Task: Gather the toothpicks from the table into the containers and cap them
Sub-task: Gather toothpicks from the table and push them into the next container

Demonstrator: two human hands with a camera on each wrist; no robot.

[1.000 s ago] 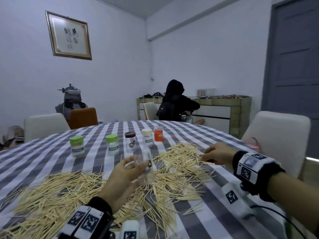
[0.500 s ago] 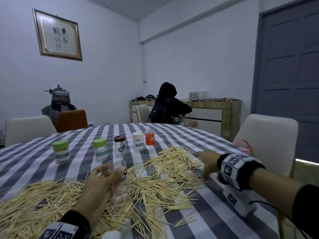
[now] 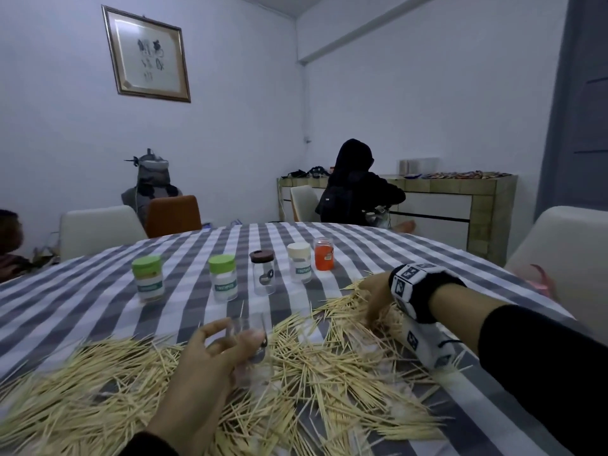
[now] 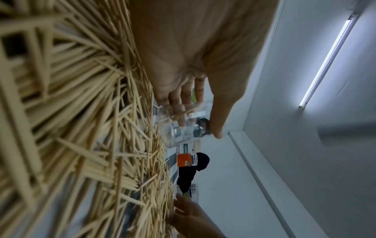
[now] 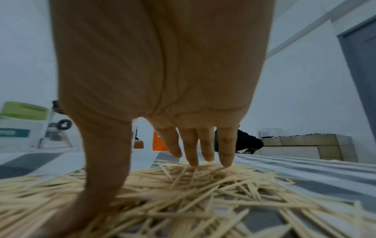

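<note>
Loose toothpicks [image 3: 316, 366] lie in a wide heap across the near half of the checked table [image 3: 82, 307]. My left hand [image 3: 210, 360] grips a clear uncapped jar [image 3: 255, 343] standing low among them; the left wrist view shows the jar [image 4: 181, 128] between thumb and fingers. My right hand [image 3: 375, 297] rests with spread, straight fingers [image 5: 193, 154] on the toothpicks [image 5: 183, 190] at the right and holds nothing. Behind stand several capped containers: two with green caps [image 3: 147, 279] [image 3: 223, 278], a clear jar with a brown cap [image 3: 262, 271], one with a cream cap [image 3: 299, 266] and an orange one [image 3: 324, 253].
White chairs [image 3: 98, 232] and an orange chair [image 3: 172, 213] stand at the far side, another white chair [image 3: 566, 255] at the right. A person in black [image 3: 355, 185] sits at a sideboard [image 3: 460, 205] by the far wall. A grey door [image 3: 582, 103] is at right.
My left hand has brought the clear jar down from above the table into the toothpick heap. My right hand has dropped onto the toothpicks at the right with its fingers spread.
</note>
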